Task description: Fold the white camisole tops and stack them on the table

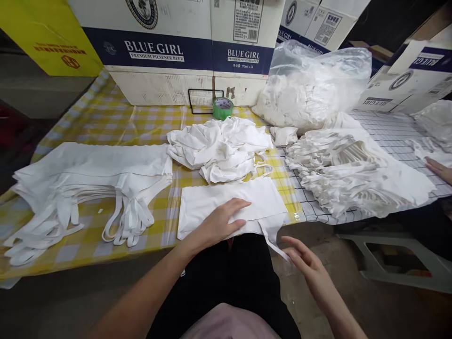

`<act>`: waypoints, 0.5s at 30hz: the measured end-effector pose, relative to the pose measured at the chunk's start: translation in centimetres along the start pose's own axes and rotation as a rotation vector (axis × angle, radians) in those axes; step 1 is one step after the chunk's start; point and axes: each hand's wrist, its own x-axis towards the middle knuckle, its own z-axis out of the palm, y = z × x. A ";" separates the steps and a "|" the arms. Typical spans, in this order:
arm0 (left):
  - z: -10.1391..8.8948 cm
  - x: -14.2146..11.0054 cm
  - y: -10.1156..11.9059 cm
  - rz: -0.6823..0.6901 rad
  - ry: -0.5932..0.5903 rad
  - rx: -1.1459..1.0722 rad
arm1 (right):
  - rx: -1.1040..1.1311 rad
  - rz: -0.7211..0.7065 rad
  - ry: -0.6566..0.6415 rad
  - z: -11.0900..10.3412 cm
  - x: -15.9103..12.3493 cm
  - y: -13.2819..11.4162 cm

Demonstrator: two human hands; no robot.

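A white camisole [215, 200] lies flattened and folded at the table's front edge, directly before me. My left hand [222, 219] rests on it with the fingers stretched out. Off the edge on the right, my right hand [303, 256] pinches the end of a thin white strap [270, 241] that runs taut from the garment. Behind the camisole sits a crumpled heap of white garments [219, 143]. On the left, several similar white camisoles [106, 160] are stacked flat, their straps hanging toward the front.
A green tape roll [222, 109] stands by a black wire frame [192, 101] before beer cartons [158, 70]. Rightward are a filled clear plastic bag [314, 89] and a white garment pile [353, 165]. Another person's hand [439, 169] shows at far right, above a grey stool [388, 259].
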 end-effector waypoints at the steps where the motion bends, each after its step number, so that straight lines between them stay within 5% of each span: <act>1: -0.7 -1.2 -0.3 -0.036 0.043 0.000 | -0.095 -0.021 0.144 0.1 -0.6 1.3; 3: -2.1 -3.7 -1.1 -0.107 0.137 0.054 | -0.205 -0.043 0.293 1.6 -1.2 3.6; 4: -2.6 -4.8 -1.5 -0.130 0.171 0.100 | -0.201 -0.041 0.250 3.1 -1.2 4.3; 8: -3.4 -7.9 -2.9 -0.124 0.157 0.279 | 0.057 -0.048 -0.276 12.8 0.3 3.9; 12: -3.2 -8.4 -3.7 -0.136 0.003 0.331 | 0.313 -0.116 -0.410 22.6 2.5 1.6; 15: -3.3 -8.5 -4.0 -0.139 -0.040 0.310 | 0.485 -0.128 -0.389 25.6 2.8 1.8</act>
